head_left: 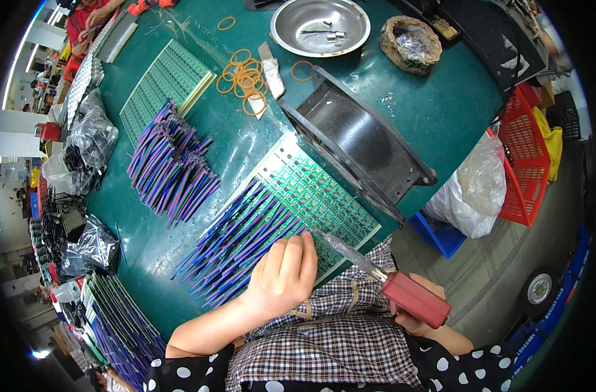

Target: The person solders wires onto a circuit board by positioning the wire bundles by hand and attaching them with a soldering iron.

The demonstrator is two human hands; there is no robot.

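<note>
My left hand [281,271] is closed over the near edge of a green circuit board panel [321,196], its fingertips pinched at the end of a thin multicoloured wire. Rows of blue, pink and black wires [245,238] stick out to the left from the panel. My right hand [412,323] is wrapped round a red soldering gun [417,299]. Its long wrapped nose points left, with the tip at the board just right of my left fingertips. To the left of the panel lies a heap of loose cut wires [170,166], beside a stack of green boards [167,81].
A black fan housing [360,134] stands behind the panel. Further back are orange rubber bands [245,77], a steel bowl [291,29] with small metal bits, and a rough round dish [409,46]. Red crates [527,170] and a white bag [471,189] stand off the table's right edge.
</note>
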